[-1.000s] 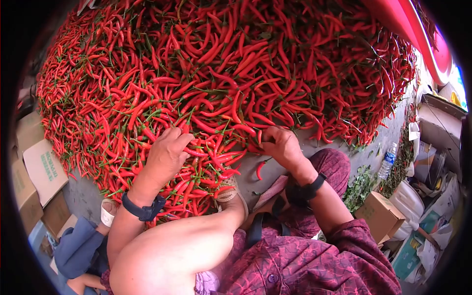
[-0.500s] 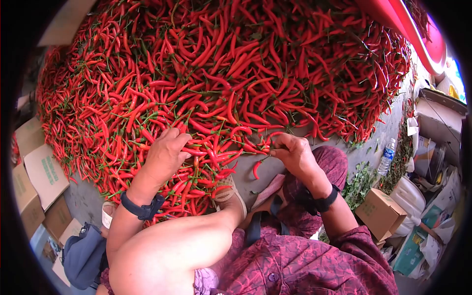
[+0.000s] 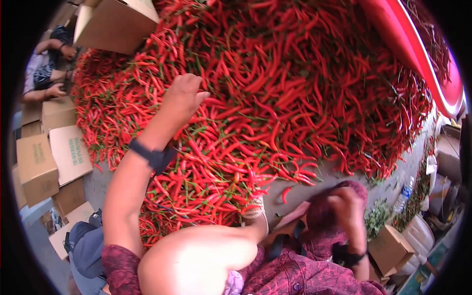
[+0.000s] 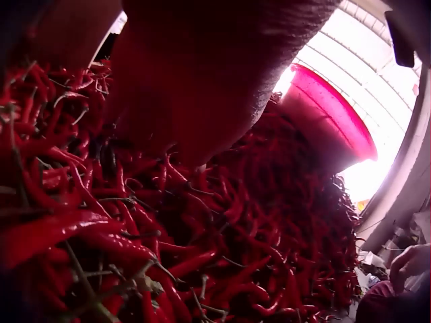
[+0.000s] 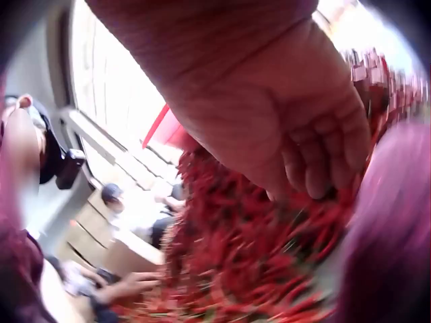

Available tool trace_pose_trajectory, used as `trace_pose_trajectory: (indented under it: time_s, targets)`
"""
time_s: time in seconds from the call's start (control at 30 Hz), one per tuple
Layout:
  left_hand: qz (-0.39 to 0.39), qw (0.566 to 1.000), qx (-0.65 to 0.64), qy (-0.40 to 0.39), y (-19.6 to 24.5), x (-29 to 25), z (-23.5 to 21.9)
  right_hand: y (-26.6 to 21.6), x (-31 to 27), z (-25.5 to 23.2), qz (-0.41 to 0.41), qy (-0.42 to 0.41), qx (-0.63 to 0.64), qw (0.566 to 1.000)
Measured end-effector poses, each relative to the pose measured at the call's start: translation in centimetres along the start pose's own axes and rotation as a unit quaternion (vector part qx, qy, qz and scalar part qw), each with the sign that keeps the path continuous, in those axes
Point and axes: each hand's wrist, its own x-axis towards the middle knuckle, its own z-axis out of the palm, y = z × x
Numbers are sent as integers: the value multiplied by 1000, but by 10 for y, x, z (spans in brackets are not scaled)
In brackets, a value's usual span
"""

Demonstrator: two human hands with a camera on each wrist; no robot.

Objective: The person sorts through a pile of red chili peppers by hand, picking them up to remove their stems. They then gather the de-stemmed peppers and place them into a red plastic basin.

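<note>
Many red chilies (image 3: pixel 275 135) beneath the left hand (image 3: pixel 181 97), contact unclear.

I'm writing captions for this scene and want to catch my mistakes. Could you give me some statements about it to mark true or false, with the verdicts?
1. The left hand is over the pile of red chili peppers. True.
2. The right hand is buried in the pile. False: it is away from the pile, by the patterned trouser leg.
3. Each wrist has a dark wristband on it. True.
4. A single red chili lies on the floor, apart from the pile. True.
5. The plastic bottle lies inside the pink basin. False: it is outside the basin, near the floor-level greenery.
</note>
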Motion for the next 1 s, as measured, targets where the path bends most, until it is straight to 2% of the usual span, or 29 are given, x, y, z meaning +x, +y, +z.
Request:
trace_pose_trajectory:
  time_s: [0.03, 0.07, 0.1, 0.13, 0.2, 0.23, 0.27, 0.33, 0.47, 0.53, 0.6, 0.63, 0.67, 0.77, 0.8, 0.87, 0.9, 0.93, 0.97, 1.0]
  targets:
    - [-19, 999, 21, -30, -14, 7, 10, -24, 7, 31, 57, -72, 52, 994]
    - [-41, 996, 38, -63, -25, 12, 16, -17, 12, 72, 87, -128, 154, 976]
    - [-67, 992, 52, -96, -35, 15, 23, -3, 20, 108, 180, -219, 278, 918]
    - [-95, 985, 64, -131, -42, 15, 29, 4, 26, 139, 244, -209, 354, 878]
    - [-143, 981, 62, -120, -45, 8, 40, 6, 35, 178, 181, -122, 443, 869]
    - [-177, 976, 58, -113, -28, 4, 31, -16, 43, 173, 80, -117, 416, 898]
    - [-185, 973, 64, -123, -18, -2, 30, -29, 55, 174, -13, -119, 413, 903]
    - [-167, 976, 91, -101, -12, -12, 32, -41, 81, 192, -16, -116, 480, 870]
    - [-164, 949, -28, -269, -31, -1, 23, -75, 105, 184, 2, -219, 566, 795]
    - [-178, 930, -18, -320, -30, 5, 10, -79, 117, 190, 34, -284, 561, 777]
    - [-182, 942, -11, -282, -35, 1, 29, -76, 121, 199, 43, -303, 486, 819]
    - [-204, 934, -22, -293, -30, 1, 22, -86, 120, 197, 11, -303, 455, 837]
    - [-171, 940, -23, -295, -32, -5, 23, -100, 119, 192, -20, -296, 426, 855]
    - [-194, 934, -15, -300, -14, -32, 20, -121, 122, 196, 28, -381, 451, 807]
    - [-204, 933, -7, -297, -7, -41, 24, -125, 119, 200, -10, -368, 389, 845]
    - [-222, 927, -10, -301, -4, -60, 19, -122, 112, 214, -78, -383, 300, 870]
    - [-233, 924, -20, -304, -6, -74, 12, -142, 93, 215, -55, -394, 412, 820]
    - [-252, 918, -6, -307, -5, -90, 8, -142, 86, 221, -28, -427, 389, 816]
    - [-255, 900, 24, -351, -4, -108, 2, -144, 87, 228, -109, -460, 291, 832]
    - [-283, 880, 47, -379, -2, -127, -3, -137, 82, 252, -143, -504, 268, 808]
